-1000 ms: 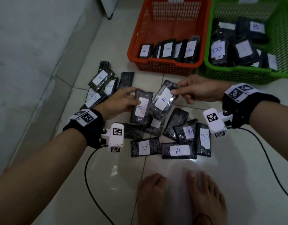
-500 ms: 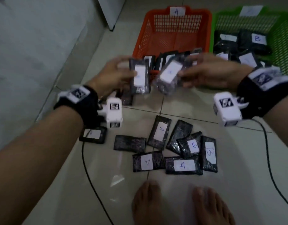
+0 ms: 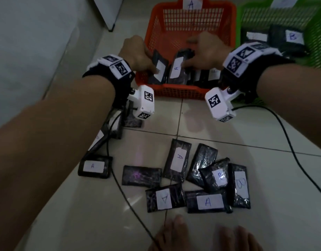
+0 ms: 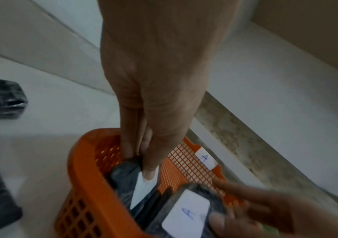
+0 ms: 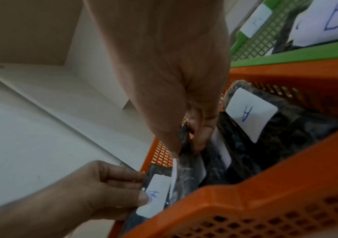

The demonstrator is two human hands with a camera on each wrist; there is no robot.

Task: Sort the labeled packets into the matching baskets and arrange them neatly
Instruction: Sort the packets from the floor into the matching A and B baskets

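Both hands reach into the orange basket (image 3: 234, 51), whose far wall bears a white tag marked A. The left hand (image 3: 136, 53) pinches one black packet (image 3: 158, 67) by its upper end, thumb on the white label, and holds it upright at the basket's left end. The right hand (image 3: 206, 51) grips a second black packet (image 3: 177, 69), labelled A, just beside the first. More A packets (image 5: 265, 122) stand in a row along the basket's near wall. The green basket (image 3: 317, 49) to the right holds packets labelled B (image 3: 290, 38). On the tiled floor (image 3: 228, 134), near the person's bare feet (image 3: 174, 234), lie loose packets (image 3: 206, 202) marked A and B, some overlapping, some face down.
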